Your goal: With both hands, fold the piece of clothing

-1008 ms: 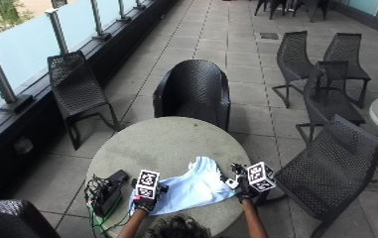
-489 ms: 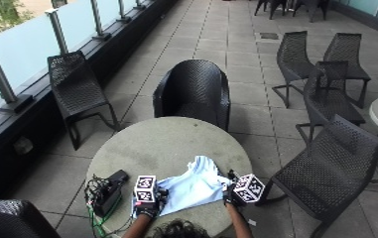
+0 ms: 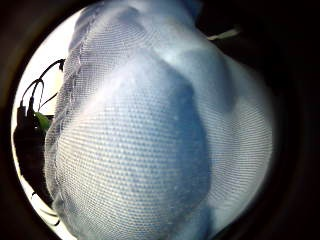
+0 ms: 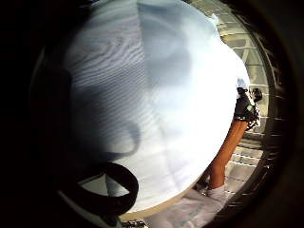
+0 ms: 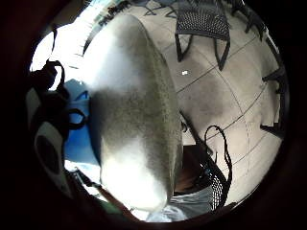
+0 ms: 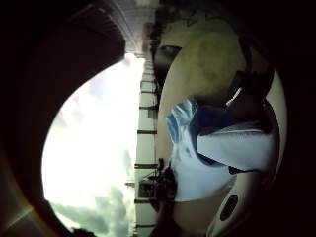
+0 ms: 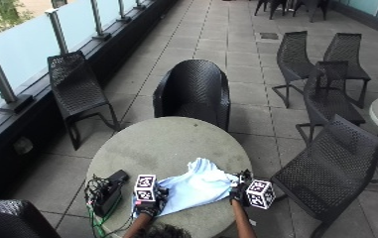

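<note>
A light blue garment lies crumpled on the near part of the round grey table, one corner pointing away from me. My left hand grips its left edge; woven cloth fills both left palm views. At the garment's right edge my right hand pinches the cloth. In the right thumb side view the glove's fingers curl over the blue cloth. The right little finger side view shows the table top with blue cloth beside the glove.
A black box with tangled cables sits on the table just left of my left hand. A black armchair stands at the far side. Another chair is close on the right, a third by the glass railing.
Both hands have drawn back toward the table's near edge, and the right hand has come inward. The garment has bunched narrower between them.
</note>
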